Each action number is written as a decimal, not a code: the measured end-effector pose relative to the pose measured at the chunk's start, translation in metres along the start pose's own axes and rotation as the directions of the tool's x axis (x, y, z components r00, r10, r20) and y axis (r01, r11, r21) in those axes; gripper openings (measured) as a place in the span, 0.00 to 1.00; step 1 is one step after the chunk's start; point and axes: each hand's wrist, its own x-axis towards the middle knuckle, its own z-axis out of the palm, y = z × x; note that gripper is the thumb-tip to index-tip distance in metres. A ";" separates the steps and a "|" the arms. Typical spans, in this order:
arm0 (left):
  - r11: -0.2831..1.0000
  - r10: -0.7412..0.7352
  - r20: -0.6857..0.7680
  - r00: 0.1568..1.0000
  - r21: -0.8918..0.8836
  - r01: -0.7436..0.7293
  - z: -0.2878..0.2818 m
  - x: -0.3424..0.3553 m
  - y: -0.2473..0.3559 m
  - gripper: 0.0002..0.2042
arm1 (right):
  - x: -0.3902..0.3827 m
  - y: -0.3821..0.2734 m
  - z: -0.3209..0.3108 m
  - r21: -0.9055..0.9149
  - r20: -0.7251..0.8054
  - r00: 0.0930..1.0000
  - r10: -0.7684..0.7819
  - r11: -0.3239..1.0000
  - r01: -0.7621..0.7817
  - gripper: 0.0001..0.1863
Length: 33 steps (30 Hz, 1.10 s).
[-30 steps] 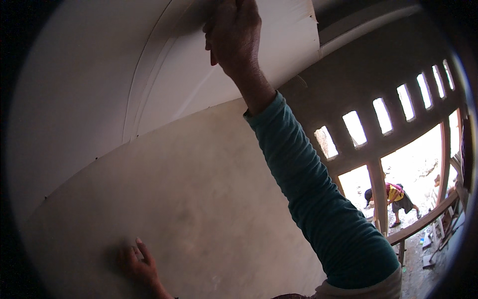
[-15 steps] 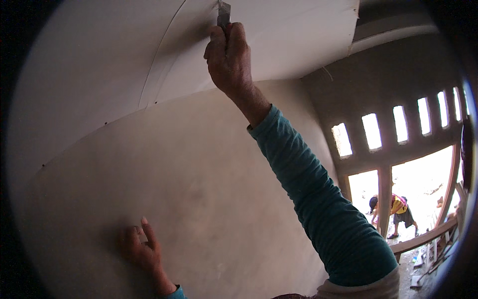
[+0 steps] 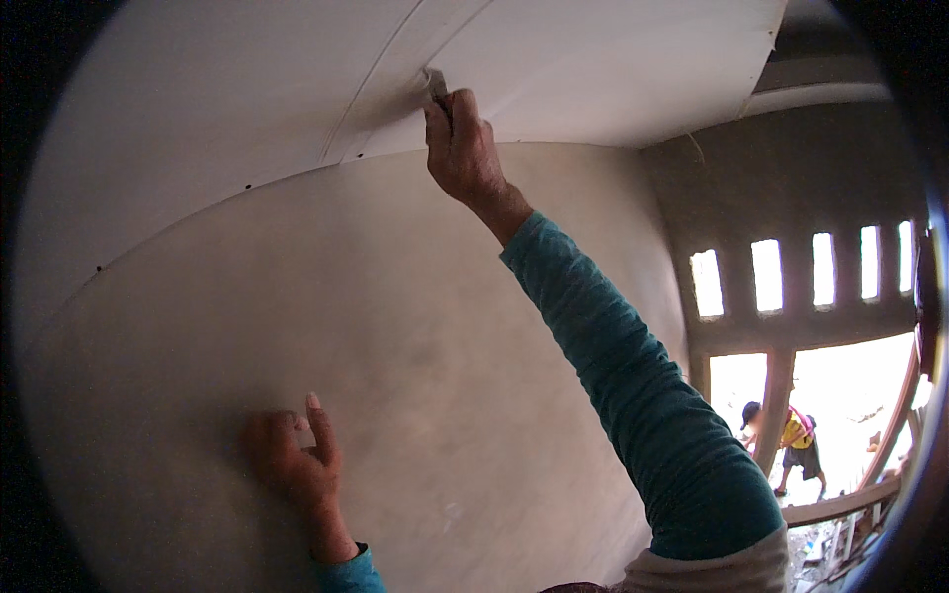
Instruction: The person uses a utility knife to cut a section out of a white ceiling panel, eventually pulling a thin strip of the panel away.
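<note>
My right hand [image 3: 465, 148] is raised overhead and closed round a putty knife [image 3: 436, 83]. Only the knife's grey blade shows; the fist covers its handle. The blade's tip meets the white ceiling board [image 3: 583, 69] beside a long seam [image 3: 368, 84], and a dark shadow falls to its left. Lower left, my left hand [image 3: 301, 450] is at the plastered wall [image 3: 474, 376], its thumb pointing up apart from the bent fingers. A gap shows between thumb and fingers, with nothing visibly held. Whether this hand presses on the wall is hard to tell.
Small dark spots [image 3: 248, 186] mark the ceiling's edge along the wall. On the right, a darker wall [image 3: 801, 178] has several narrow bright openings. Below them, wooden posts [image 3: 777, 395] frame a large opening, where another person [image 3: 799, 440] bends over outside.
The view has shifted. My right hand and the putty knife now appear lower, nearer the line where ceiling meets wall. My left hand appears slightly higher and further right, its thumb still raised.
</note>
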 end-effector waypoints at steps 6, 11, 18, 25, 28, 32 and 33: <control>0.989 -0.146 0.144 0.979 0.015 0.145 0.027 -0.061 -0.010 0.18 | -0.078 0.034 0.062 0.058 0.131 0.986 0.100 0.992 -0.108 0.08; 0.990 -0.130 0.150 0.980 0.068 0.121 0.021 -0.058 0.005 0.20 | -0.092 0.041 0.022 -0.294 0.509 0.819 0.263 0.948 -0.121 0.13; 0.991 -0.066 0.054 0.996 0.119 0.059 0.025 -0.046 0.010 0.20 | -0.108 0.034 -0.039 0.116 0.279 0.760 0.587 0.765 -0.633 0.14; 0.993 -0.097 0.157 0.983 0.088 0.084 0.019 -0.050 0.016 0.20 | -0.055 -0.035 0.055 0.597 -0.141 0.559 0.817 0.520 -0.610 0.13; 0.992 -0.118 0.162 0.980 0.072 0.108 0.014 -0.054 0.010 0.20 | -0.053 -0.058 0.081 0.476 -0.305 0.531 0.790 0.610 -0.633 0.12; 0.996 -0.078 0.096 0.992 0.047 0.074 0.011 -0.049 0.013 0.20 | -0.050 -0.071 0.102 0.364 -0.415 0.574 0.705 0.708 -0.605 0.12; 0.996 -0.087 0.109 0.990 0.047 0.082 0.010 -0.048 0.012 0.20 | -0.050 -0.072 0.104 0.321 -0.441 0.565 0.697 0.711 -0.626 0.11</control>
